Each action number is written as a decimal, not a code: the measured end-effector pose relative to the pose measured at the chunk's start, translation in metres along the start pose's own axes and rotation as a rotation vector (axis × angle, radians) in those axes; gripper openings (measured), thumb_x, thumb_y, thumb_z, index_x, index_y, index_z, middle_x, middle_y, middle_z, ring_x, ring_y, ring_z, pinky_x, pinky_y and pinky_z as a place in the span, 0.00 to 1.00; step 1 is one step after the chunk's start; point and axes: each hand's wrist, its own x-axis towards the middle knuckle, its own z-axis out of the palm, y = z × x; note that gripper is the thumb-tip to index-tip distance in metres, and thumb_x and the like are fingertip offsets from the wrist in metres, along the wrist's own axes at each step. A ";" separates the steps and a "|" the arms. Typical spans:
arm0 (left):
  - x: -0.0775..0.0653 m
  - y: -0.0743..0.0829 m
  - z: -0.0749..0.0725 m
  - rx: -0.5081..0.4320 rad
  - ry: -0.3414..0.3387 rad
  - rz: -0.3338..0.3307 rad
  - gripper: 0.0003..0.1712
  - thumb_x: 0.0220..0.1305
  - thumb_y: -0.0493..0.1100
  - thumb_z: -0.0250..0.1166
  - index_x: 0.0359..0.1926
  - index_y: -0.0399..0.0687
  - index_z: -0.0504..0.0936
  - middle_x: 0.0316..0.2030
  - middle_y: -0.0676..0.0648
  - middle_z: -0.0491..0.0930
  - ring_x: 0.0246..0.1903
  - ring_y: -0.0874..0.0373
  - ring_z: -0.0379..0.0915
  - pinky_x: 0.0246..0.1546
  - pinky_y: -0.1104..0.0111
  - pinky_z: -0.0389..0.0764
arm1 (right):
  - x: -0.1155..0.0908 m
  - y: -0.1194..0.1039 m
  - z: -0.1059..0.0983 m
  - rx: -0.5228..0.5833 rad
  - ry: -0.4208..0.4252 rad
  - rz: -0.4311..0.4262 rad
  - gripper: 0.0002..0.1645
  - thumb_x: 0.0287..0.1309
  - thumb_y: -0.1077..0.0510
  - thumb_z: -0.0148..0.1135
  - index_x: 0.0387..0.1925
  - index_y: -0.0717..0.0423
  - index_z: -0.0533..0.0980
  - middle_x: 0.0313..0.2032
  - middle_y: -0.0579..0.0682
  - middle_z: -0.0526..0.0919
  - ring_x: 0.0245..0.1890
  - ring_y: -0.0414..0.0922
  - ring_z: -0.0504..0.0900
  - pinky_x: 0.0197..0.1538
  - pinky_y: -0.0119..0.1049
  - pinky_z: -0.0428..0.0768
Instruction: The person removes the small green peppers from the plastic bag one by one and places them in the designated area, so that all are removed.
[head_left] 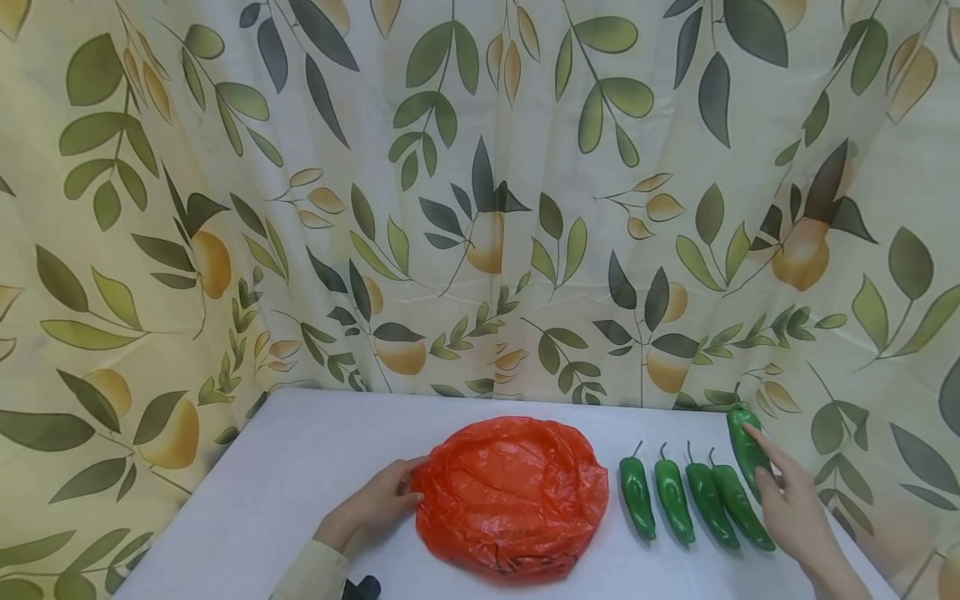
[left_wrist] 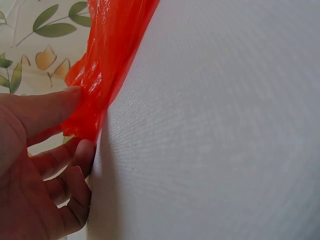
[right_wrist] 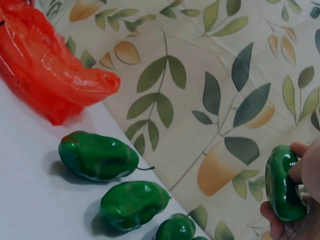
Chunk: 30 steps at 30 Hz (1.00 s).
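Note:
A crumpled red plastic bag (head_left: 513, 492) lies spread on the white table. My left hand (head_left: 386, 497) pinches the bag's left edge, with thumb and fingertips on the thin film in the left wrist view. In my right hand (head_left: 798, 500) is a glossy green chili pepper (right_wrist: 282, 182), gripped between thumb and fingers, its stem end pointing away from me. The held pepper is at the table's right side, raised in the right wrist view. Several more green chili peppers (head_left: 672, 500) lie in a row between the bag and my right hand, stems toward the back.
The white table (head_left: 300, 442) ends at the back and right against a curtain (head_left: 465, 333) printed with leaves and fruit. A small black object (head_left: 365, 587) shows at the front edge beside my left sleeve (head_left: 311, 575).

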 end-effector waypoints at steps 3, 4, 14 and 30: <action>0.000 0.000 0.000 0.001 -0.001 -0.002 0.34 0.67 0.43 0.67 0.73 0.54 0.70 0.48 0.49 0.76 0.46 0.54 0.69 0.47 0.59 0.76 | 0.000 0.005 -0.002 -0.016 -0.016 0.038 0.37 0.77 0.66 0.30 0.81 0.45 0.40 0.76 0.74 0.43 0.63 0.86 0.57 0.51 0.81 0.65; 0.000 0.000 0.000 0.000 -0.002 -0.002 0.34 0.67 0.43 0.67 0.73 0.54 0.70 0.48 0.49 0.76 0.46 0.54 0.69 0.47 0.60 0.76 | 0.001 0.007 -0.003 -0.021 -0.020 0.047 0.37 0.77 0.65 0.30 0.81 0.45 0.39 0.76 0.75 0.43 0.62 0.86 0.58 0.51 0.81 0.66; -0.001 0.002 -0.001 -0.003 -0.002 0.005 0.33 0.68 0.43 0.66 0.72 0.54 0.70 0.52 0.48 0.77 0.48 0.54 0.69 0.48 0.58 0.77 | 0.001 0.020 -0.005 -0.064 -0.007 0.098 0.37 0.76 0.66 0.33 0.81 0.48 0.41 0.74 0.78 0.46 0.57 0.85 0.66 0.32 0.38 0.80; -0.002 0.002 -0.001 -0.011 -0.003 0.018 0.33 0.68 0.42 0.66 0.73 0.53 0.70 0.57 0.46 0.77 0.53 0.52 0.71 0.56 0.49 0.79 | -0.002 0.047 -0.001 -0.118 -0.005 0.140 0.36 0.72 0.67 0.34 0.79 0.57 0.47 0.70 0.82 0.53 0.31 0.56 0.79 0.25 0.37 0.75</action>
